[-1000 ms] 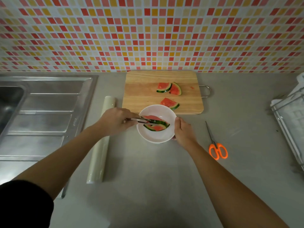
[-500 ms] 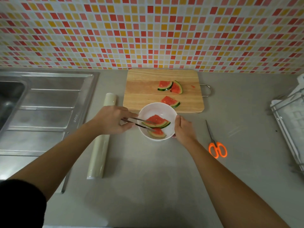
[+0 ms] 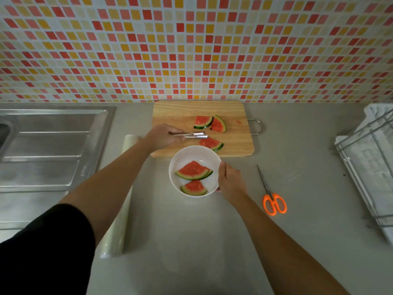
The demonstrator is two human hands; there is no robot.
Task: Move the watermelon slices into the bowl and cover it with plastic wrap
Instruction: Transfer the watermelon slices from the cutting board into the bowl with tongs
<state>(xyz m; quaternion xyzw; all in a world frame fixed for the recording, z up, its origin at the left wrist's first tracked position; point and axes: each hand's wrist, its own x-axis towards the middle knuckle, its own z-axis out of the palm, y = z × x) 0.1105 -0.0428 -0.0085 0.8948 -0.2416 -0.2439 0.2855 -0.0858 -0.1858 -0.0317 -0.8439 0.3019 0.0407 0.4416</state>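
Since a second ago, your left hand point(image 3: 163, 137) has left the bowl point(image 3: 176, 165) and moved out over the cutting board point(image 3: 174, 111). It's clenched on the tongs point(image 3: 191, 135), which now carry nothing. The slice they held now lies in the bowl. Your right hand point(image 3: 228, 180) still grips the bowl's right rim.

Counts, near to far:
- One plastic wrap roll point(image 3: 119, 220), under your left forearm.
- One bowl, with bowl slices point(image 3: 194, 187): two for sure. The upper one shows a doubled rind, maybe a third stacked, can't tell.
- One scissors point(image 3: 274, 204), right of your right hand.
- Three board slices point(image 3: 210, 143): one just right of the tong tips, two beyond them.
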